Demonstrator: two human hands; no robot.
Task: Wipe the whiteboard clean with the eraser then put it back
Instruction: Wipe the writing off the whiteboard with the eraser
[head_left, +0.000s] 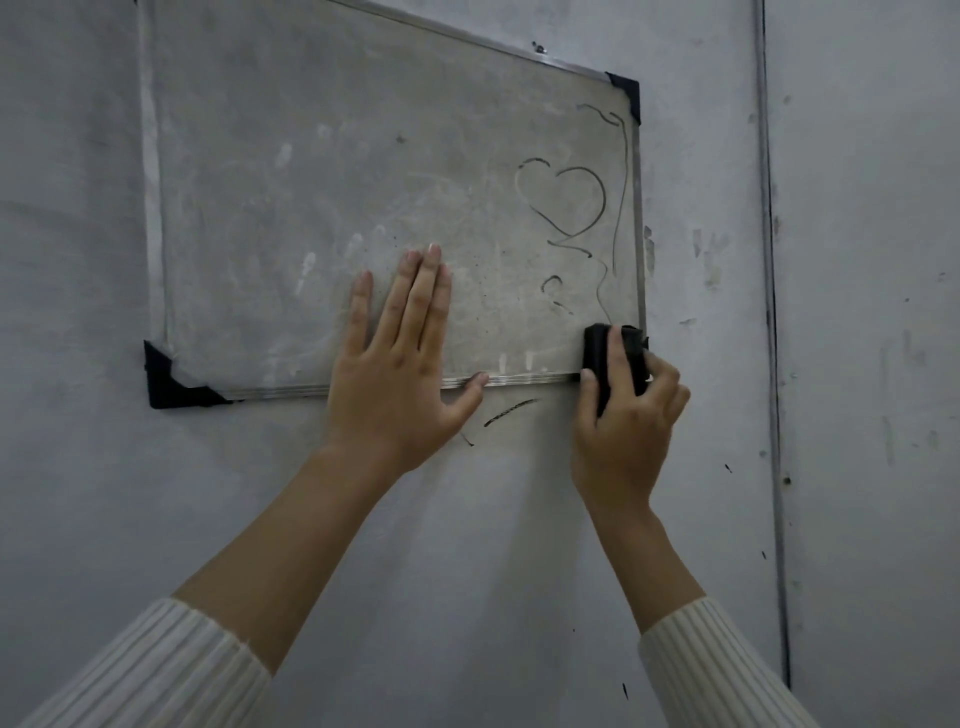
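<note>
A smudged whiteboard (322, 197) with a metal frame and black corner caps hangs tilted on the wall. A drawn heart (563, 197) and some squiggles remain on its right side. My left hand (400, 364) lies flat against the board's lower edge, fingers together and pointing up, thumb along the frame. My right hand (626, 415) grips a black eraser (602, 358) at the board's bottom right corner, covering that corner cap. The eraser's lower part is hidden by my fingers.
The board hangs on a scuffed grey wall (467, 545) with a dark marker stroke (511, 411) just below the frame. A vertical seam or strip (774, 364) runs down the wall to the right of the board.
</note>
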